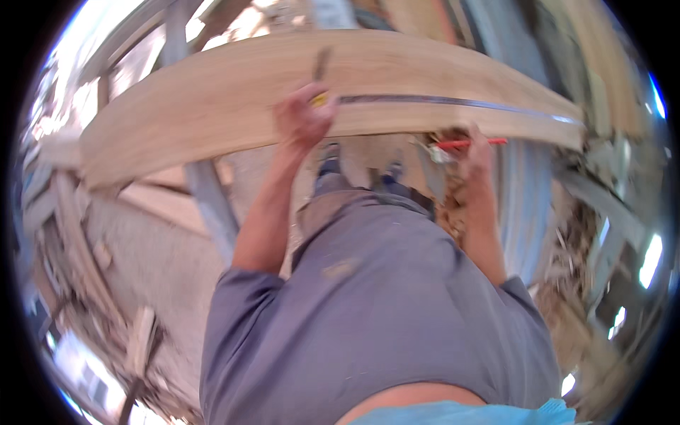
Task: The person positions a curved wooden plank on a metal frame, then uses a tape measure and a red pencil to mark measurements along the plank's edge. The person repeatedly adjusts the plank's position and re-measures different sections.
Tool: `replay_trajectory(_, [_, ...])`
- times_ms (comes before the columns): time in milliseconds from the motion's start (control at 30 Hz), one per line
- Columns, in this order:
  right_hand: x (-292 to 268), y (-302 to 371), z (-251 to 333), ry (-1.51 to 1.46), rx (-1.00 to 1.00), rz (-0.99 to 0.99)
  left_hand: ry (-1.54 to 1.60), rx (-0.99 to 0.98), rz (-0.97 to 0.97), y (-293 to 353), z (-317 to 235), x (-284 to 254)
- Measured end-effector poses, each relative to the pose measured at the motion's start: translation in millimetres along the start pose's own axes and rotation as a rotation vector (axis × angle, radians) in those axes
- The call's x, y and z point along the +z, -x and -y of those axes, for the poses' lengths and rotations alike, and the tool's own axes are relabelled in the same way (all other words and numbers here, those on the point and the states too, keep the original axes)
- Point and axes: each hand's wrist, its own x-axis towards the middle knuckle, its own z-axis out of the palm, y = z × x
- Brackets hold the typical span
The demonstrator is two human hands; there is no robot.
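Note:
A broad light-brown wooden plank [205, 92] lies crosswise in front of me. My left hand [303, 120] is closed round a tape measure [320, 99], its yellow case partly hidden by the fingers. The tape blade [439, 100] runs out from it along the plank to the right end. A dark, blurred strip [322, 64] shows just beyond that hand; what it is I cannot tell. Close to the plank's near edge, my right hand [478, 154] grips a thin red pencil [453, 144], held roughly level. Something whitish beside those fingers is too smeared to name.
Bluish-grey beams [525, 205] pass under the plank on the right, and another beam [212, 205] stands on the left. Scrap wood [142, 340] lies on the dusty ground at lower left. Wood chips and offcuts [567, 262] are scattered at right. My feet [330, 159] are below the plank's near edge.

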Motion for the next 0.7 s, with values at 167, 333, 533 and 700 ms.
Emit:
replay_trajectory(167, [-69, -1, 12, -0.785, -0.010, -0.138, 0.047, -0.124, 0.249, 80, -31, -8])
replay_trajectory(333, [-159, -4, 5, -0.660, -0.255, -0.123, 0.069, -0.067, 0.422, 123, -60, 23])
replay_trajectory(533, [-41, 73, 39, -0.003, -0.385, 0.501, 0.368, -0.018, 0.660, 149, -113, 66])
replay_trajectory(700, [33, 70, 17, 0.494, -0.599, 0.866, 1.047, -0.459, 0.348, 138, -144, 74])
